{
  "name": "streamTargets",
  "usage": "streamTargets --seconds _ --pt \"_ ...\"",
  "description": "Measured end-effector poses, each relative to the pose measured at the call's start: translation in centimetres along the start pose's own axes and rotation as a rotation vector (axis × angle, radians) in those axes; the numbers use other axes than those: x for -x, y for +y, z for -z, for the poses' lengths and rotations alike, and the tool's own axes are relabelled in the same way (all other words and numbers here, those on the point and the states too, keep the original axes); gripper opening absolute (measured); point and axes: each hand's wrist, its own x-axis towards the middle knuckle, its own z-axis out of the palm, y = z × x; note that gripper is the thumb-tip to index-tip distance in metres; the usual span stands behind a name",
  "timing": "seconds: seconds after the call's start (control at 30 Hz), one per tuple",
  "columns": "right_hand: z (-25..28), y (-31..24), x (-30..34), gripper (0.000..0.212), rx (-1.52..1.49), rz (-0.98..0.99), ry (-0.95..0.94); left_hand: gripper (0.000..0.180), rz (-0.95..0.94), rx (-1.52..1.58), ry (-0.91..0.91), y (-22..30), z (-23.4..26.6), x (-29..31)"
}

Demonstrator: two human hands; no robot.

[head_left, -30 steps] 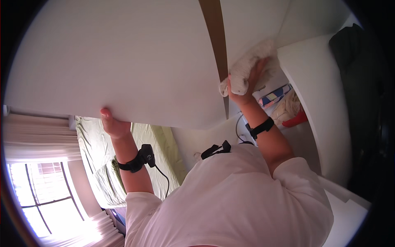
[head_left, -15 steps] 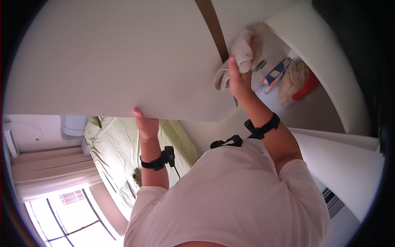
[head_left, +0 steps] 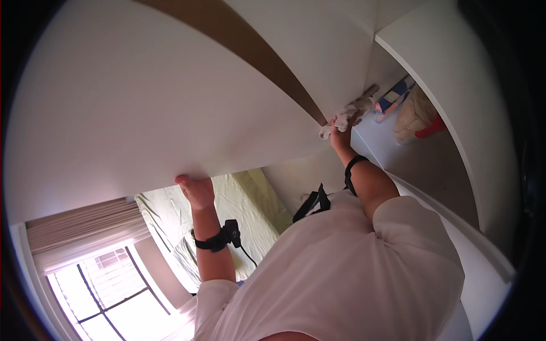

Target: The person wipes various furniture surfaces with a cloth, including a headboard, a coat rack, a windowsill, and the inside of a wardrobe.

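Note:
A wide white cabinet door fills the upper left of the view. My left hand grips its lower edge, thumb showing and the other fingers hidden behind the panel. Toward the right, my right hand is closed on a crumpled whitish cloth. The cloth lies by the end of a brown strip, close to a metal hinge. Part of the cloth and some right fingers are hard to make out.
Inside the open cabinet at right lie a blue and pink package, a beige bag and something red. A white panel edge curves past them. Below left are a green-covered bed, a curtain and a window.
My right hand and the cloth have moved down and in toward the hinge. The door has swung relative to my view, exposing more brown strip. My left hand stays on its edge.

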Motion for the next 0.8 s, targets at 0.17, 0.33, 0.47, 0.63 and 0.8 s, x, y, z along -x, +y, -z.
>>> streamTargets --seconds 0.17,0.33,0.47,0.63,0.8 --pt "-0.3 3.8 -1.0 0.046 -0.793 -1.134 -0.126 0.088 -0.025 -0.053 0.09 0.3 0.3 0.6" --pt "0.1 3.5 -1.3 0.041 -0.814 -1.047 -0.017 0.092 0.11 0.049 0.045 -3.0 0.9 0.2" --pt "-0.7 -9.0 -2.1 0.035 -0.889 -0.987 0.133 0.097 0.184 0.045 -0.002 -5.1 1.7 1.4" --pt "1.0 -14.0 -1.6 0.036 -0.967 -0.817 0.196 0.105 0.279 0.045 -0.068 -7.4 2.4 1.6" --pt "-0.6 -4.3 -4.4 0.04 -1.076 -0.795 0.273 0.105 0.271 0.036 -0.071 -8.2 2.3 1.4"
